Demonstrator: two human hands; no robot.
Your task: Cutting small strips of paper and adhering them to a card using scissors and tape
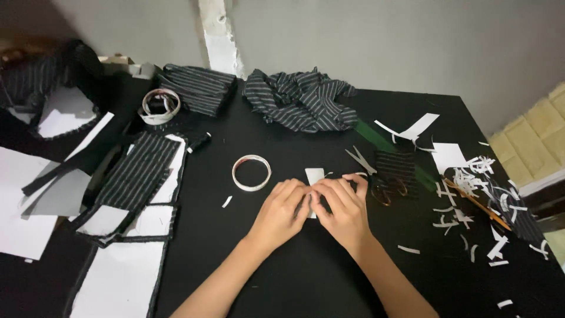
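- Seen from above: two bare hands meet at the middle of a black worktop (306, 277), forearms coming in from the bottom edge.
- The left hand (281, 213) and the right hand (344, 207) sit side by side, fingertips touching over a small white strip of paper or interfacing (313, 176) that lies flat on the worktop.
- Both grips are pinched together on that strip — the fingers curl down onto its lower part, while its upper end shows just beyond the fingertips.
- Just left of the strip lies a ring of white tape (251, 172), flat and apart from the hands.
- Just right of the right hand lie scissors (376, 176) with amber-brown handles, blades pointing up and left, resting partly on a small pinstriped fabric piece (399, 168).
- Further right — a scatter of white paper trimmings (471, 194) and a thin orange stick, perhaps a pencil (478, 204), lying among them.
- At the back centre sits a crumpled heap of black pinstriped cloth (301, 99); to its left, a folded stack of the same cloth (197, 87) and a second, larger tape roll (159, 106).
- On the left, cut pinstriped panels (136, 174) lie over white pattern sheets (120, 282).
- A grey wall (382, 41) stands behind the worktop.
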